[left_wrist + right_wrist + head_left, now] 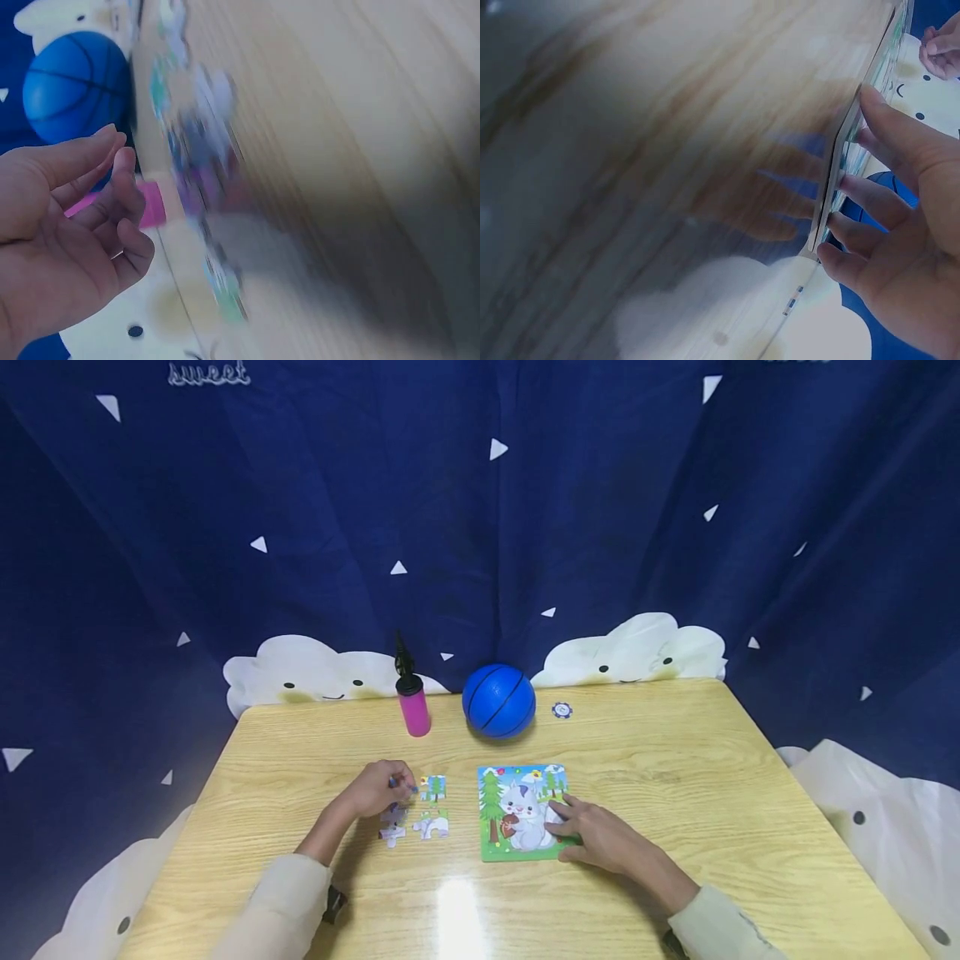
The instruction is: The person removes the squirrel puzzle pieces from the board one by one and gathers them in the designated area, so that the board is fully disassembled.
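Observation:
My left hand (378,787) hovers over a cluster of loose jigsaw pieces, its fingers loosely curled. In the left wrist view, thumb and forefinger of this hand (75,202) come close together, with nothing visible between them. A jigsaw piece with a tree (433,787) and a white-and-green piece (431,825) lie beside it; another piece (392,835) is nearer me. The hand partly hides more pieces. My right hand (600,837) rests its spread fingers on the right edge of a squirrel picture puzzle board (517,814). In the right wrist view, fingertips of that hand (900,217) touch the board's edge.
A blue basketball (498,702) sits at the back of the wooden table (637,752). Left of the ball stands a pink hand pump (415,712) with a black top; right of it lies a poker chip (562,710). A dark blue curtain (450,510) hangs behind.

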`<state>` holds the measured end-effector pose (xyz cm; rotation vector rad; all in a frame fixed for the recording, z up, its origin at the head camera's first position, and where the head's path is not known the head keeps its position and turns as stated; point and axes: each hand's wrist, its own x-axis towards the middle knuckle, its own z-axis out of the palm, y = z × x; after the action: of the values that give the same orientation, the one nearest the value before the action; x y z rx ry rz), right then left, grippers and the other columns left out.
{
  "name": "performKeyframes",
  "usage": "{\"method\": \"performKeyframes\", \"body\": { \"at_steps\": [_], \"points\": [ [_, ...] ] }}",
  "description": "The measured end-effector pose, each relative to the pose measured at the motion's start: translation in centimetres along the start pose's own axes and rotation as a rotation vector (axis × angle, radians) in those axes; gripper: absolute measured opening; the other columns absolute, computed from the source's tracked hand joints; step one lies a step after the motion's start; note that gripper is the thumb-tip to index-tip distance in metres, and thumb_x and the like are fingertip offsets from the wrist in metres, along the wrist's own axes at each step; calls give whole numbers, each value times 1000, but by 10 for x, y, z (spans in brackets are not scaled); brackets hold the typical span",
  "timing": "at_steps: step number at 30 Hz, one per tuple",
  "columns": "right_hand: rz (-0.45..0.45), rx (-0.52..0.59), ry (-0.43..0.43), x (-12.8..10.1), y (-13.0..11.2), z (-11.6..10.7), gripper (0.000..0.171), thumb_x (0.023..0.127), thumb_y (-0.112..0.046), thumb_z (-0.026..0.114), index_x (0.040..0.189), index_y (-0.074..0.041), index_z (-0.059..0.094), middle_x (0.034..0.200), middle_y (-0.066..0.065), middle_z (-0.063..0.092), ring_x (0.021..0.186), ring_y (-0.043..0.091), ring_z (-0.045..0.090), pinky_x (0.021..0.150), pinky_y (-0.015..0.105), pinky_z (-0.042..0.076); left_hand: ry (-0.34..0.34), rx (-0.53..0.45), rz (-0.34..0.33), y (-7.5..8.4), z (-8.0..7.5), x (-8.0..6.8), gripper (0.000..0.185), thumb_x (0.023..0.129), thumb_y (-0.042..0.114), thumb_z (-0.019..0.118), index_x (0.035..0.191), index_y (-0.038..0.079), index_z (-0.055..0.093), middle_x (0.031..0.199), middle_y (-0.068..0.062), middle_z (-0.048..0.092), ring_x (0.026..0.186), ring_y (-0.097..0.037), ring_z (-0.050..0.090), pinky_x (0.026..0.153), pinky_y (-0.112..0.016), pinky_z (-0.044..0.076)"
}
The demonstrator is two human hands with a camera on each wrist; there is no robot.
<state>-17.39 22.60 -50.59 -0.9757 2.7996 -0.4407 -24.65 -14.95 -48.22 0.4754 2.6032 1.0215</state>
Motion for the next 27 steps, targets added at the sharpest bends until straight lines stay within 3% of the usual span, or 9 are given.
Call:
{"method": "performKeyframes", "body": {
  "at_steps": [9,14,18,27],
  "points": [
    [7,0,-5,1,2,0,45,81,-30,72,121,-10,64,139,20,50,129,46,42,100,53,41,-81,-42,74,36,41,28,11,86,3,64,97,3,64,87,-4,61,78,-15,52,66,-25,45],
    [4,-2,1,1,1,1,46,80,-30,72,120,-9,65,138,20,50,128,47,43,100,54,41,-112,-19,126,48,59,40,24,83,5,67,107,3,63,98,-9,64,91,-20,57,79,-31,47],
    [4,-4,2,1,-1,1,46,80,-29,72,120,-9,65,138,20,50,128,47,43,100,53,41,-124,-20,140,54,68,45,31,82,6,70,112,1,62,104,-12,64,93,-22,57,81,-32,47],
    [6,-8,5,1,-1,0,45,80,-29,72,120,-9,65,137,20,51,128,47,43,100,53,41,-164,-26,138,64,81,49,36,79,5,73,113,1,62,100,-10,61,89,-20,53,79,-30,45]
  ]
}}
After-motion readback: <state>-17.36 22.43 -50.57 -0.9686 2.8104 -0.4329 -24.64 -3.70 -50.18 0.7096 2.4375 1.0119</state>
